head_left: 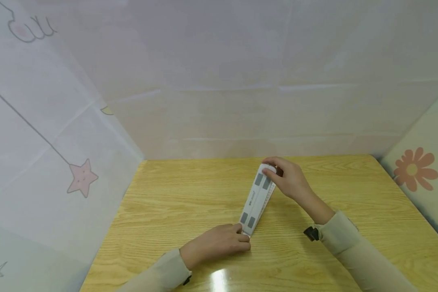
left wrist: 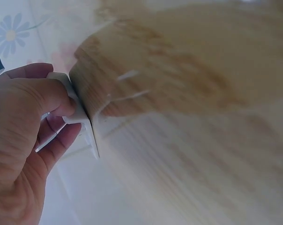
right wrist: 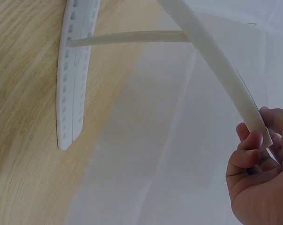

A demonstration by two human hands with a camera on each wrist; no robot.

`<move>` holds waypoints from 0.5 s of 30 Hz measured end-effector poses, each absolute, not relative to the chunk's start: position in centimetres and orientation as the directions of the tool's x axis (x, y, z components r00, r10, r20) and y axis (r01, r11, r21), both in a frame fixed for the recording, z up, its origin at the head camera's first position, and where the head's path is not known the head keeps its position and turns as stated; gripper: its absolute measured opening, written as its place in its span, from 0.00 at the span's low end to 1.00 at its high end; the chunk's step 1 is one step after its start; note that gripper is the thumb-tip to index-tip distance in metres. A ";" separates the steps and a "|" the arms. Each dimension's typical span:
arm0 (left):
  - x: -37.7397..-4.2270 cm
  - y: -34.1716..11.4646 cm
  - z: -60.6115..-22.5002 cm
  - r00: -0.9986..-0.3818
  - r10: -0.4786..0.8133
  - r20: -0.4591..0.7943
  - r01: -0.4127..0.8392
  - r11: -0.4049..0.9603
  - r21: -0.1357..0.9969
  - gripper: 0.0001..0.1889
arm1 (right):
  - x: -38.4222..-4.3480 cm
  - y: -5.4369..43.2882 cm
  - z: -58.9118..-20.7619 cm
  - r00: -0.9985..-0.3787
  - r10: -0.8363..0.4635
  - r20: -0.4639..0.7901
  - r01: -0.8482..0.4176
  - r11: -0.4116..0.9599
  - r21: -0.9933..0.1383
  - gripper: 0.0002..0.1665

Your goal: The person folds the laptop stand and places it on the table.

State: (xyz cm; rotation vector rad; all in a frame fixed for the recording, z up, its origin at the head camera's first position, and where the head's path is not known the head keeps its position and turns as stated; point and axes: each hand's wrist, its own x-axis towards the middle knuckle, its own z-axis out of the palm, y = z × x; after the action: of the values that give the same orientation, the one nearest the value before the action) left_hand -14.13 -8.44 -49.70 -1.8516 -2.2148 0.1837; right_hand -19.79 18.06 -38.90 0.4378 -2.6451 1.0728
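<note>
Left hand (head_left: 222, 243): pinching the near end of my white folding stand (head_left: 253, 202).
Stand: on the table (head_left: 168, 194), bar (right wrist: 221, 65) raised, strut (right wrist: 132, 37) reaching the notched base (right wrist: 72, 84).
Right hand (head_left: 290, 178): pinching the bar's far end.
Tilt: probably being set.
Strut: next, I'd check its seat.

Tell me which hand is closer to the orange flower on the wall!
Right. The right hand is left of the orange flower, gripping the raised far end of the white stand; the left hand is farther left, holding the stand's near end.
</note>
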 end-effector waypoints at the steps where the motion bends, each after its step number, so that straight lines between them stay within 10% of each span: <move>1: -14.2 -8.5 -49.8 -0.165 0.980 0.109 0.948 0.188 -0.256 0.05 | -19.8 18.1 -38.9 -0.924 -0.179 0.338 -0.364 0.682 -0.634 0.18; 15: -14.6 -9.4 -49.5 -0.210 0.973 0.101 0.942 0.229 -0.247 0.04 | -19.8 18.1 -39.1 -0.932 -0.167 0.323 -0.348 0.665 -0.661 0.18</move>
State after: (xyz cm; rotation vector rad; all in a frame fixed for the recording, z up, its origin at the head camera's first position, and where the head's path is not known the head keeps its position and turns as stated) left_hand -14.62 -9.41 -49.52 -1.8070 -2.2674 0.1919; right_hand -19.78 18.13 -39.14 0.4164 -2.6466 1.1226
